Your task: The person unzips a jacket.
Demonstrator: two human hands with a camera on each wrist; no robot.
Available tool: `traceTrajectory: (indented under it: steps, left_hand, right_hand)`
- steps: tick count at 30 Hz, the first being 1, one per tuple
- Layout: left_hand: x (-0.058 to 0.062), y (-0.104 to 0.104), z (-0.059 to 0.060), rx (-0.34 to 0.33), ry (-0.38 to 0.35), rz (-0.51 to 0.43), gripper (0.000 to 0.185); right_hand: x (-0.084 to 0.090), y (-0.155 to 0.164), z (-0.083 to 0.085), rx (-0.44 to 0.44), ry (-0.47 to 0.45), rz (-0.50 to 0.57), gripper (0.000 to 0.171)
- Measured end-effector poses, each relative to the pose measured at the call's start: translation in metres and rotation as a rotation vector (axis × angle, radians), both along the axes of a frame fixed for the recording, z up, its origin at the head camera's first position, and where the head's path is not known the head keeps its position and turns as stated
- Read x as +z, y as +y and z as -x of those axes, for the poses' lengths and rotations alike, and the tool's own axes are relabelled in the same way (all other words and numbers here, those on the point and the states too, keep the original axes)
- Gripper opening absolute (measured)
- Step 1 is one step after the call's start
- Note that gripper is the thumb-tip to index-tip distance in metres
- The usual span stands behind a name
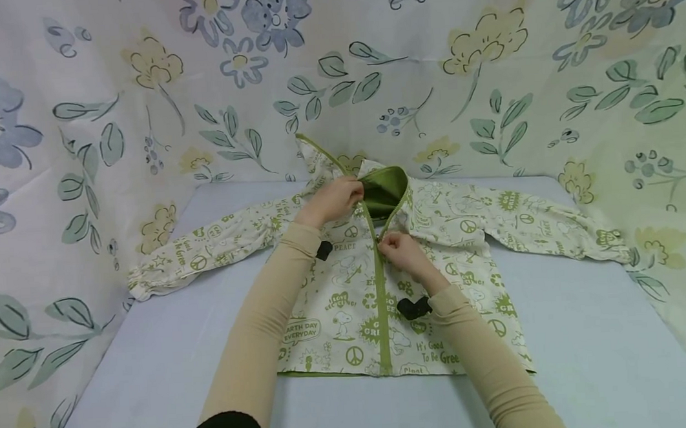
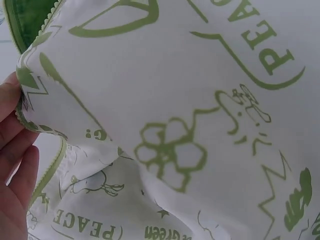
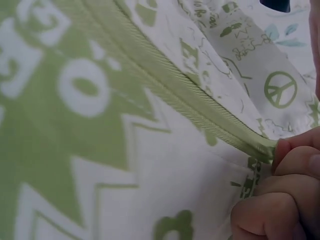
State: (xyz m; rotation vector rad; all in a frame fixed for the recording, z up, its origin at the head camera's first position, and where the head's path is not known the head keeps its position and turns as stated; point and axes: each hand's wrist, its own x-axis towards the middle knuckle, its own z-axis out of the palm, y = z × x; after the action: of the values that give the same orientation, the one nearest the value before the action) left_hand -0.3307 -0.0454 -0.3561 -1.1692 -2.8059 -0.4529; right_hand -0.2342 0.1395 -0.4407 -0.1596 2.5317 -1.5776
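Green-printed jacket (image 1: pixel 382 289) is lying flat on table (image 1: pixel 588 343); left hand (image 1: pixel 333 200) is gripping the collar (image 1: pixel 384 189), right hand (image 1: pixel 400 250) is pinching the zipper (image 3: pixel 200 107).

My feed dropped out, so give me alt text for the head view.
A cream jacket with green print lies front up on a pale blue table, zipped most of the way. The right hand pinches the zipper; the left hand holds the collar.

Both arms in tan sleeves stretch forward, the left one reaching farther. The left hand (image 1: pixel 335 199) is curled, its fingers (image 2: pixel 12 150) lying close together. The right hand (image 1: pixel 402 251) sits nearer, fingers (image 3: pixel 280 195) bunched tight in a pinch
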Motion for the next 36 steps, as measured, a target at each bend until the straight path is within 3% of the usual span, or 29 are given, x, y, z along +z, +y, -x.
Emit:
traceTrajectory:
  steps: [9,25,36]
  left_hand:
    - [-0.001,-0.001,0.0,0.017,-0.018,-0.013,0.018]
    - [0.002,-0.001,0.0,0.051,0.023,-0.055,0.017]
    - [0.001,-0.003,0.0,0.074,0.032,-0.062,0.018]
  right_hand:
    - [-0.005,-0.002,-0.006,0.02,-0.048,0.017,0.022]
    - [-0.008,-0.004,-0.016,0.047,-0.075,-0.019,0.021]
    - [-0.013,-0.003,-0.031,0.146,-0.129,-0.019,0.025]
